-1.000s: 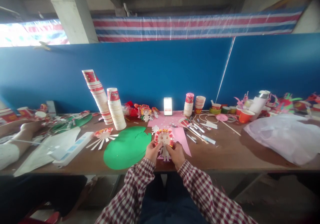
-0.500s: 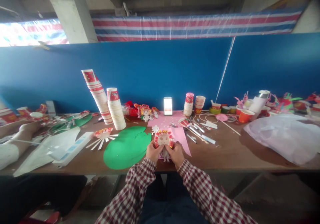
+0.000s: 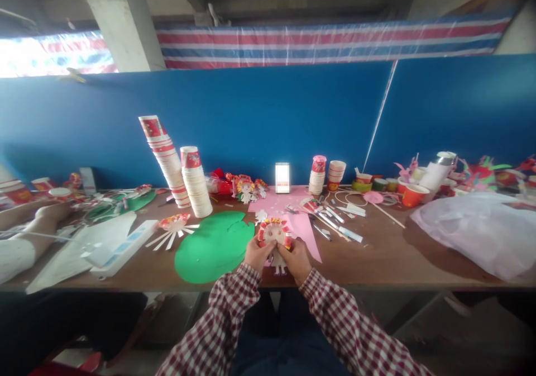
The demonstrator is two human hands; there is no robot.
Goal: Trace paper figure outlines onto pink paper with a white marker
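Note:
Between my two hands is a paper doll (image 3: 275, 234) with a round pale face and a red and yellow fringe around it; its small body and legs hang below my thumbs. My left hand (image 3: 256, 253) is closed on the doll's lower left side. From the other side my right hand (image 3: 296, 257) pinches it, both thumbs meeting near the chin. Under and behind the doll lie sheets of pink paper (image 3: 307, 236). A small white paper cut-out (image 3: 261, 217) rests just beyond my left hand. Left of my hands lies a large green paper piece (image 3: 213, 247).
Two tall stacks of paper cups (image 3: 195, 189) stand at the back left. Markers (image 3: 349, 234) lie to the right, near a plastic bag (image 3: 473, 233). A similar finished-looking doll (image 3: 245, 190) leans at the back. At far left, another person's arm (image 3: 37, 236) reaches over the table.
The doll has tilted slightly in my hands, so more of its legs shows below my thumbs. Both hands keep their grip. The whole view has shifted a little.

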